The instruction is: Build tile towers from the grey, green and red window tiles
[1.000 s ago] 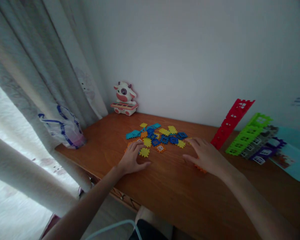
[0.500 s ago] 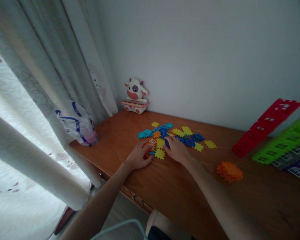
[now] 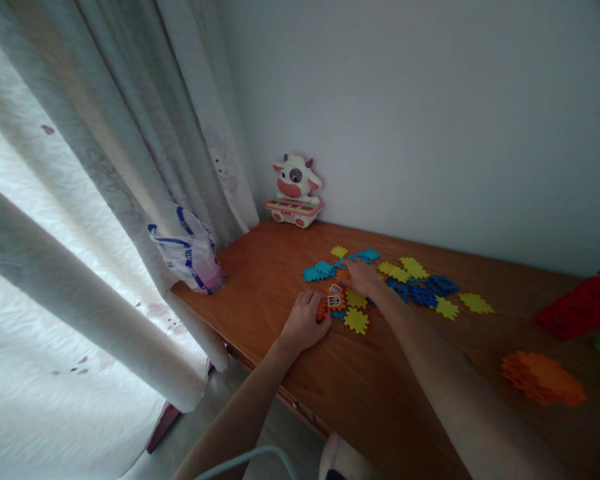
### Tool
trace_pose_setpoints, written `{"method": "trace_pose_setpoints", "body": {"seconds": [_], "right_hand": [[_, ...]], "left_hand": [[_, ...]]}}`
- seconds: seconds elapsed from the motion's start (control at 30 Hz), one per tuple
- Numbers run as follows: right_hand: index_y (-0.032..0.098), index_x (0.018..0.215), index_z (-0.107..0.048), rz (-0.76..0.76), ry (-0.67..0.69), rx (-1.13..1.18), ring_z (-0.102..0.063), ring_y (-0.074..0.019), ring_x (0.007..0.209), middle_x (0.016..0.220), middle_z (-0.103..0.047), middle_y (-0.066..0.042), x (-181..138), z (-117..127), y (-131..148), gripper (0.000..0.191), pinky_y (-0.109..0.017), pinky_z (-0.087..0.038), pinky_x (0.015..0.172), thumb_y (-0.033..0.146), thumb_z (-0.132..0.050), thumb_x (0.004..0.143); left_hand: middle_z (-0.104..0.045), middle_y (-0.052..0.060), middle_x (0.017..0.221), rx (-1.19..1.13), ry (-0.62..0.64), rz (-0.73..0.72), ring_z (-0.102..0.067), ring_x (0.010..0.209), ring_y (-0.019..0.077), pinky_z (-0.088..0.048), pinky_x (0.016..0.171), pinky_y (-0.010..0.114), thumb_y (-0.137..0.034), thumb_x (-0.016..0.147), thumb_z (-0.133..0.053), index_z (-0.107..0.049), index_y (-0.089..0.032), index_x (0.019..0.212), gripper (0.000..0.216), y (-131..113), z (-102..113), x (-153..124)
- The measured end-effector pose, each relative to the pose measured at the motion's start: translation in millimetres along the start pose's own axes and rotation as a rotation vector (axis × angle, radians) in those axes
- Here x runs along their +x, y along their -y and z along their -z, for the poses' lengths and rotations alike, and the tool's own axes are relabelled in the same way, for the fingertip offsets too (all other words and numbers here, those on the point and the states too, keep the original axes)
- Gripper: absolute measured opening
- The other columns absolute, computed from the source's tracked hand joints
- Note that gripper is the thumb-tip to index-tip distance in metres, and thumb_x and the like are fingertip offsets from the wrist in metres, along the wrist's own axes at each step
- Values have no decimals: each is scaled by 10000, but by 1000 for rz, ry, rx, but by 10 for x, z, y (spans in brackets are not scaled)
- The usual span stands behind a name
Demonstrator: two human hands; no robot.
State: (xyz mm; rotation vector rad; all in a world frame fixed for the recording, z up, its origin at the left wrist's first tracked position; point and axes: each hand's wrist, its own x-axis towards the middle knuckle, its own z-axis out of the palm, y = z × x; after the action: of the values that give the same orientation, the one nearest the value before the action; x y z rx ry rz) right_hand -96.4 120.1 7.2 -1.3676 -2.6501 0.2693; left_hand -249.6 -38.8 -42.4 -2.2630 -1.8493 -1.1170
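Observation:
My left hand [image 3: 306, 321] rests on the table, its fingers curled round some orange interlocking tiles [image 3: 321, 311]. Beside its fingertips lie orange tiles with white window prints [image 3: 335, 301]. Farther back, my right hand [image 3: 361, 277] reaches into the pile, thumb and fingers closed on another orange tile [image 3: 343, 274]; the hand partly hides it. A yellow tile [image 3: 356, 321] lies just right of my left hand, with a blue piece partly under the orange ones. Light-blue tiles [image 3: 320, 271] are left of my right hand's fingertips.
Yellow tiles [image 3: 413, 268] and dark blue tiles [image 3: 423, 296] spread rightward. An orange tile stack [image 3: 543, 378] sits at the right, near a red joined strip [image 3: 583, 307]. A cow toy piano [image 3: 295, 193] stands at the back; a plastic bag [image 3: 190, 253] is by the curtain.
My right hand has moved from the dark blue and yellow tiles to the orange tile farther back left. My left hand stays by the orange tiles. The view has turned left.

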Motion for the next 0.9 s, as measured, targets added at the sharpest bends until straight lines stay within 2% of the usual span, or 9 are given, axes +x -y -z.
{"method": "trace_pose_setpoints", "body": {"seconds": [0.07, 0.17, 0.3, 0.5, 0.6, 0.67, 0.77, 0.9], "right_hand": [[129, 1288, -633, -9, 5, 9, -622, -328, 1198, 1339, -633, -204, 37, 30, -12, 516, -381, -476, 982, 354, -760, 842], [142, 1211, -689, -6, 15, 32, -671, -260, 1115, 1250, -693, -164, 84, 99, -9, 367, -309, -481, 949, 259, -718, 865], [176, 1078, -755, -1, 58, 83, -718, -229, 973, 1076, -773, -107, 137, 200, 44, 242, -283, -515, 865, 215, -732, 840], [207, 1061, -768, -15, 123, 142, -721, -204, 950, 1083, -776, -78, 125, 242, 239, 251, -241, -520, 811, 298, -770, 827], [207, 952, -785, -25, 212, 131, -718, -241, 905, 974, -779, -71, 69, 186, 345, 297, -264, -524, 760, 295, -877, 683], [203, 884, -782, -23, 259, 126, -711, -252, 890, 913, -769, -68, 34, 152, 397, 288, -271, -519, 736, 301, -897, 639], [194, 785, -761, -7, 319, 135, -699, -226, 811, 795, -738, -45, -1, 136, 444, 201, -256, -497, 668, 309, -868, 660], [200, 673, -720, 25, 368, 146, -673, -203, 709, 665, -680, -11, -34, 150, 493, 98, -255, -475, 600, 263, -785, 711]], "left_hand": [[-629, 113, 1114, 19, 12, 1, -581, 1056, 271, -515, 977, 442, -195, 853, -595, -597, -184, 1135, 282, 1, 6, 8], [-592, 134, 1198, 50, 42, 12, -546, 1135, 295, -487, 1013, 474, -235, 857, -611, -604, -184, 1185, 333, 2, 15, 24], [-571, 138, 1282, 89, 64, 78, -523, 1202, 318, -459, 1023, 497, -263, 840, -636, -596, -193, 1161, 332, -19, 25, 40], [-623, 101, 1110, 148, 142, 139, -571, 1095, 298, -453, 984, 487, -277, 859, -603, -561, -205, 1068, 225, -65, 41, 52], [-569, 126, 1138, 149, 93, 155, -540, 1106, 316, -471, 970, 481, -288, 805, -652, -550, -194, 1080, 308, -73, 47, 46], [-530, 130, 1159, 129, 39, 132, -521, 1115, 314, -473, 992, 480, -261, 760, -678, -539, -193, 1087, 362, -76, 51, 34], [-498, 110, 1144, 83, 0, 73, -522, 1078, 284, -501, 976, 447, -225, 730, -687, -532, -206, 1052, 358, -77, 56, 11], [-519, 95, 1108, 72, -20, 54, -535, 1021, 259, -522, 927, 413, -242, 792, -660, -530, -214, 988, 238, -77, 65, 2]]}}
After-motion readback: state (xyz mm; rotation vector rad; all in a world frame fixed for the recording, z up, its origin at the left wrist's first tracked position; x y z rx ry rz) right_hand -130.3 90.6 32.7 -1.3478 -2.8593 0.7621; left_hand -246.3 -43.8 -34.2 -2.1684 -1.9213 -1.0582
